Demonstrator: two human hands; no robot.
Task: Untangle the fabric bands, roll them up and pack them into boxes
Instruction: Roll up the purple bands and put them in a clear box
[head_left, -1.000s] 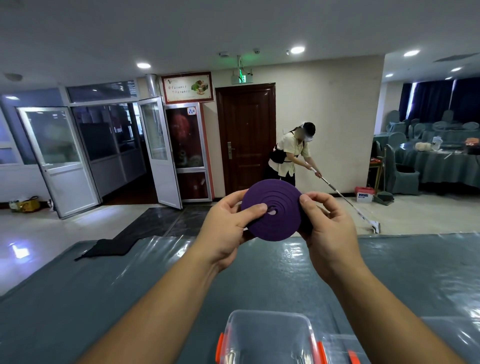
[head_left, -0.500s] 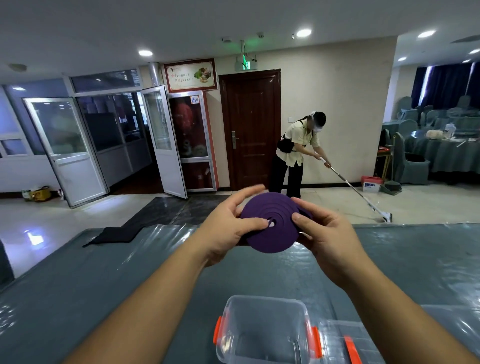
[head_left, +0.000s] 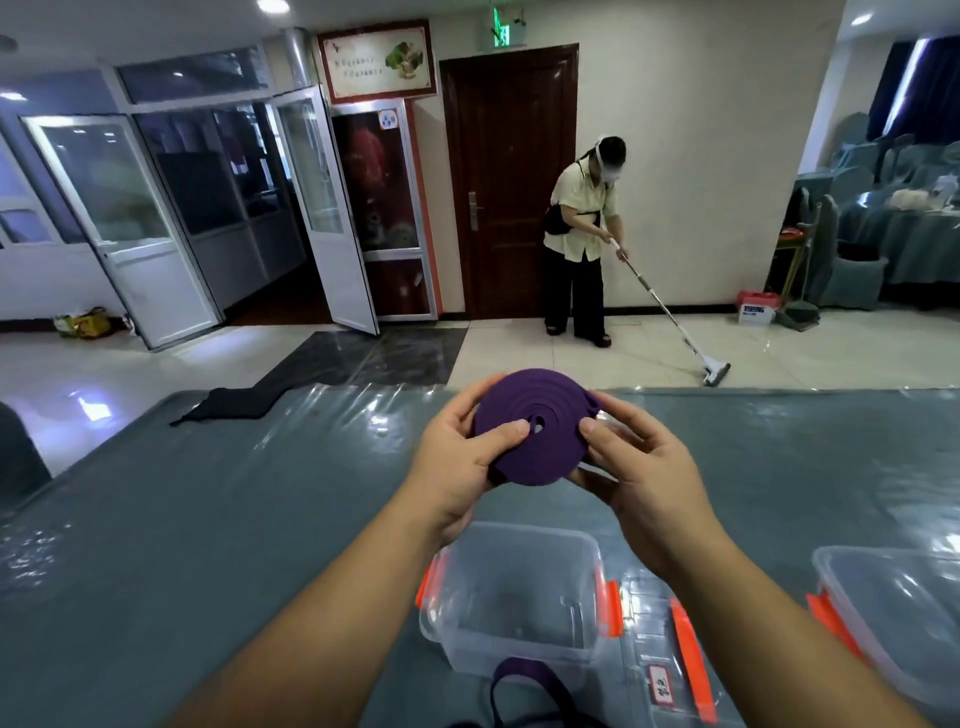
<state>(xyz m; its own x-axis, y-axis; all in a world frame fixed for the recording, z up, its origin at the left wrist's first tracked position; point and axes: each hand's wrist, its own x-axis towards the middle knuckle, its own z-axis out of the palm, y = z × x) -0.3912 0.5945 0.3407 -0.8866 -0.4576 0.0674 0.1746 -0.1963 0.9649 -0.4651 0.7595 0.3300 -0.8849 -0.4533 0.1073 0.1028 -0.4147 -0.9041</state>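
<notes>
A grey-green table (head_left: 156, 519) under clear plastic sheeting fills the lower half of the frame. Beyond it, at upper centre, a person in a pale shirt (head_left: 579, 244) pushes a white mop (head_left: 670, 317) across the tiled floor in front of a dark wooden door (head_left: 511, 176). A black cloth (head_left: 244, 397) lies on the table's far edge, at left. Just below my hands, at lower centre, stands an open clear plastic box (head_left: 519, 597) with orange clips; a lid with an orange clip (head_left: 670, 670) lies flat beside it, and a second clear box (head_left: 893, 623) sits at lower right. A loose purple band (head_left: 524, 688) loops at the bottom edge. My left hand (head_left: 462, 462) and right hand (head_left: 644, 467) hold the rolled purple fabric band (head_left: 530, 426) between them in the air above the table at mid-frame, both thumbs pressing on its coiled face near the centre hole, fingers curled behind it.
</notes>
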